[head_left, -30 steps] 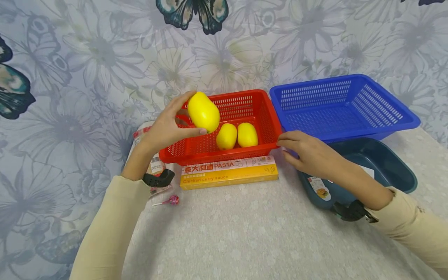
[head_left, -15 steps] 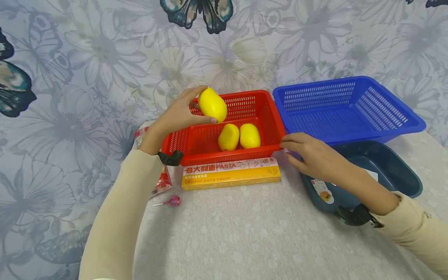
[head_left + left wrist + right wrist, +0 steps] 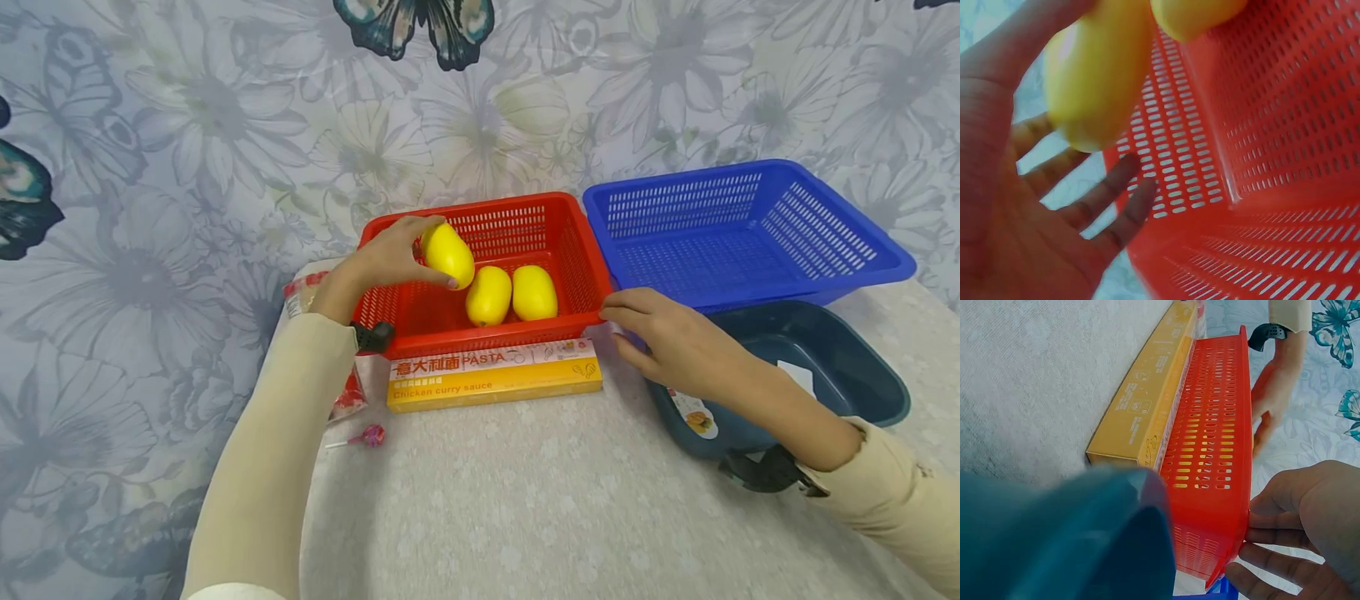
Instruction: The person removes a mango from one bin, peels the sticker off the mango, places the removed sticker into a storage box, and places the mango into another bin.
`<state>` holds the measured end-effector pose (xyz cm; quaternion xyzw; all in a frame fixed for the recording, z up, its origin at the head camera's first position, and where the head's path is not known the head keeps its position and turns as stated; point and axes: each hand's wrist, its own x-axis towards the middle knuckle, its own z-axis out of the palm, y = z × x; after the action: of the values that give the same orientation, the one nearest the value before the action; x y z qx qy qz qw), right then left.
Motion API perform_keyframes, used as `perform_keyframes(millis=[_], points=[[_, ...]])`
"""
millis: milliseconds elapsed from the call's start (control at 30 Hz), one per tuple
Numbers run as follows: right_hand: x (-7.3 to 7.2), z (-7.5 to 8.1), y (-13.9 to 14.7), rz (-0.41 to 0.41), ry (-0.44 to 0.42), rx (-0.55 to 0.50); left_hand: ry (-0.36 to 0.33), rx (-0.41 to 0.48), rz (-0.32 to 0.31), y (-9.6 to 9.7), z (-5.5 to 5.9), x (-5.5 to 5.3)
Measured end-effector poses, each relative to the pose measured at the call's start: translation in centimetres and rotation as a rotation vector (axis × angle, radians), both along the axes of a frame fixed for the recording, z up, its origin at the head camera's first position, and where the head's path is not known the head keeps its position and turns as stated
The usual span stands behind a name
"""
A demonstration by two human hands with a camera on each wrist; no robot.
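In the head view, my left hand [image 3: 393,254] holds a yellow mango [image 3: 448,256] between thumb and fingers, over the left part of the red basket [image 3: 420,340]. Two more yellow mangoes, a left one [image 3: 489,297] and a right one [image 3: 535,293], lie side by side on the basket floor. The left wrist view shows the held mango [image 3: 1097,81] close up, the other fingers spread below it. At the basket's front right corner, my right hand [image 3: 667,337] touches the rim with extended fingertips, also seen in the right wrist view.
A blue basket [image 3: 697,296] stands at the back right, with a dark teal basin [image 3: 840,358] in front of it. Along the red basket's front lies a pasta box [image 3: 495,379]. A red-and-clear packet [image 3: 348,396] and a lollipop [image 3: 371,435] are at left. A patterned wall [image 3: 225,125] rises behind.
My left hand first moved right and slightly up with the mango, then lowered it into the red basket's opening near the other two. My right hand stays at the basket's corner.
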<state>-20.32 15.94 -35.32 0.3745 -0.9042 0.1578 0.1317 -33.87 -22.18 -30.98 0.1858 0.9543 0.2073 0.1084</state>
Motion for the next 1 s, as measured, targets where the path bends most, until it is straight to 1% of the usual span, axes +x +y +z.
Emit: perform_keyframes(millis=[100,233,300,367,433,500,600,667,833,1000], points=[[0.0,-0.1,-0.1,-0.012,0.004,-0.005,-0.073,-0.05,0.006,-0.2,-0.4,-0.2],[0.1,-0.3,-0.3,-0.039,-0.007,-0.001,-0.189,-0.08,0.002,-0.3,-0.7,-0.4],[0.1,-0.4,-0.4,-0.053,-0.013,0.007,-0.257,-0.098,-0.017,-0.3,-0.8,-0.4],[0.2,-0.5,-0.5,-0.056,-0.015,0.006,-0.332,-0.121,-0.05,-0.4,-1.0,-0.4],[0.1,-0.6,-0.4,-0.055,-0.008,-0.004,-0.387,-0.138,-0.077,-0.4,-1.2,-0.4],[0.0,-0.6,-0.4,-0.049,0.002,-0.017,-0.408,-0.143,-0.1,-0.4,-1.4,-0.4],[0.0,-0.6,-0.5,-0.047,0.007,-0.024,-0.406,-0.141,-0.091,-0.5,-1.5,-0.2],[0.0,-0.7,-0.4,-0.054,0.002,-0.026,-0.399,-0.133,-0.098,-0.2,-1.6,-0.2],[0.2,-0.9,-0.3,-0.066,-0.021,-0.028,-0.401,-0.062,-0.119,0.5,-1.9,-0.2],[0.2,-1.0,-0.3,-0.065,-0.013,-0.045,-0.421,-0.016,-0.094,1.1,-1.9,-0.2]])
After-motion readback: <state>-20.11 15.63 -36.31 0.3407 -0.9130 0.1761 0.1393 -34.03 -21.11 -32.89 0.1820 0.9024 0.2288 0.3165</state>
